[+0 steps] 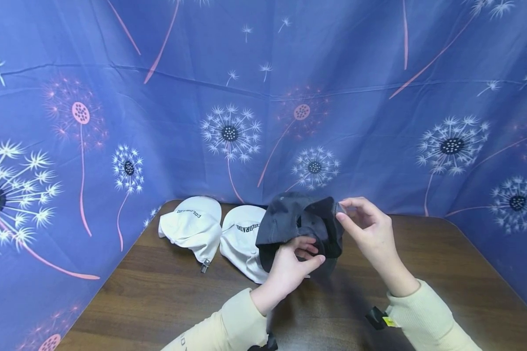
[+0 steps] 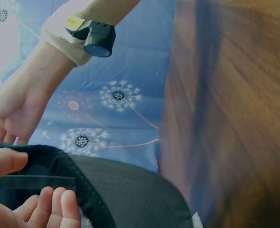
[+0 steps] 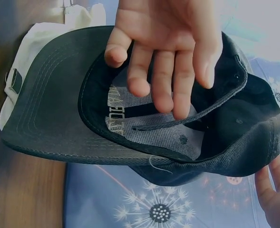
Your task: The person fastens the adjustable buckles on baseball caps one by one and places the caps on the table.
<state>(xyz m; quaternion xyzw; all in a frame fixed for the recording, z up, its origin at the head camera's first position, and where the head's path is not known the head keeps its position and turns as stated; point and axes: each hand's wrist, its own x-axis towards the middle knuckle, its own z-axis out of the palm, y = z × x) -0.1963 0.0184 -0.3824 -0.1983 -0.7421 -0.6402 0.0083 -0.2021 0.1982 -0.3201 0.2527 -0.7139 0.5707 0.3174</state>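
Note:
A dark baseball cap [image 1: 283, 219] is tilted so that its inside faces me, with its brim [image 3: 54, 95] low. My right hand [image 1: 373, 234] pinches the cap's edge at its right side between thumb and fingertips. In front of the cap's opening is my left hand [image 1: 287, 265], its fingers loosely extended and thumb apart. A narrow dark strap [image 2: 35, 182] shows between that thumb and fingers in the left wrist view, not visibly pinched. Whether the left fingers touch the cap's lining, I cannot tell. Pale lettering [image 3: 116, 114] shows inside, against a mesh-like patch.
A white cap [image 1: 239, 243] printed COLORADO lies on the brown wooden table [image 1: 158, 302], partly behind the dark cap. Farther left is another white cap [image 1: 189, 226] with a small metal buckle [image 1: 205, 265]. A blue dandelion-patterned cloth [image 1: 263, 92] hangs around the table's edges.

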